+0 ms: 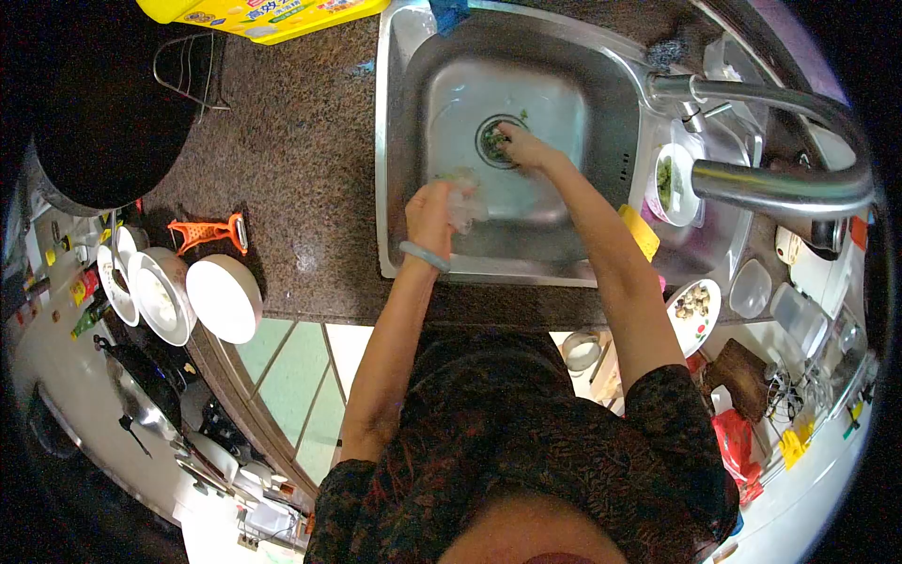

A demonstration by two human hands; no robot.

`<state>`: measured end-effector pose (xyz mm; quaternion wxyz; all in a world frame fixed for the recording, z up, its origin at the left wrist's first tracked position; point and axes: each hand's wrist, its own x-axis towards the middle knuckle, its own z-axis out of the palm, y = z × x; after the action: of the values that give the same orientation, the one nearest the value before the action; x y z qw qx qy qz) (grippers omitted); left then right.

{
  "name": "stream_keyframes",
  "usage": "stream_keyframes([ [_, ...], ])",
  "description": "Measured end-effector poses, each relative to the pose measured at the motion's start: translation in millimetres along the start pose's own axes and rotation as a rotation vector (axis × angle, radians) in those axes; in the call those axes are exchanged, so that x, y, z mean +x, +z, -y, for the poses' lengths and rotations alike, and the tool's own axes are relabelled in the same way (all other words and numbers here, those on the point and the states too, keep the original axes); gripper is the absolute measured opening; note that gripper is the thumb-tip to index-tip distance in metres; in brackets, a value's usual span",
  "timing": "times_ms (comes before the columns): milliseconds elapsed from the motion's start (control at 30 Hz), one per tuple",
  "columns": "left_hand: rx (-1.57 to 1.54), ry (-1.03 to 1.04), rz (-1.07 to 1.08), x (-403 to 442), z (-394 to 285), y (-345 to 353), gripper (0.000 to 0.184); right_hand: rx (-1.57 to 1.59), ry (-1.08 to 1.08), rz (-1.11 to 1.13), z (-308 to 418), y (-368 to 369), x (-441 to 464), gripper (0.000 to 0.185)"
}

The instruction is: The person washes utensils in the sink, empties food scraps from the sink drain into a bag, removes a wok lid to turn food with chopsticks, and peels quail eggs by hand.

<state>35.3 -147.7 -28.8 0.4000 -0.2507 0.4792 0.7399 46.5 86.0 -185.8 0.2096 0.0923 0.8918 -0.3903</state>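
Note:
In the steel sink (399, 141), my right hand (526, 148) reaches down to the drain (487, 156). Its fingers are pinched together on green vegetable scraps (495, 139) lying in the drain. A small green leaf (523, 115) lies just beyond them. My left hand (429, 218) is over the near left part of the basin, closed on a clear, crumpled plastic bag (466, 209). Some greenish bits show at the bag's top, but its contents are hard to make out.
A faucet (789, 188) arches in from the right above a bowl of greens (669, 183). A yellow sponge (639, 233) sits on the sink's divider. On the left counter are an orange peeler (209, 233) and white bowls (224, 299). A plate of mushroom pieces (693, 315) stands at right.

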Motion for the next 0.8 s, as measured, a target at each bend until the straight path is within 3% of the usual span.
stream_keyframes([
  [67,-0.014,0.014,-0.006,1,4,0,0.023,0.449,0.257,0.167,6,-16,-9,0.029],
  [100,-0.036,0.044,-0.047,3,8,0,0.023,0.444,0.254,0.155,12,-24,-16,0.029],
  [167,-0.059,0.081,-0.076,8,11,0,0.023,0.884,0.363,0.238,24,-38,-33,0.028],
  [433,-0.169,0.073,-0.042,-6,0,28,0.018,1.415,0.215,-0.069,106,-57,-108,0.023],
  [500,-0.036,0.173,-0.066,-14,-4,39,0.017,1.607,0.333,-0.181,115,-57,-120,0.022],
  [533,0.094,0.271,-0.098,-17,-6,42,0.016,1.611,0.329,-0.187,113,-53,-122,0.022],
  [633,0.077,0.192,-0.064,-7,-3,36,0.016,1.687,0.208,-0.161,107,-37,-129,0.029],
  [700,-0.007,0.123,-0.045,2,-5,40,0.018,1.481,0.386,-0.238,119,-28,-135,0.03],
  [800,-0.163,-0.035,0.058,-1,-6,44,0.02,1.445,0.415,-0.191,128,-23,-144,0.031],
])
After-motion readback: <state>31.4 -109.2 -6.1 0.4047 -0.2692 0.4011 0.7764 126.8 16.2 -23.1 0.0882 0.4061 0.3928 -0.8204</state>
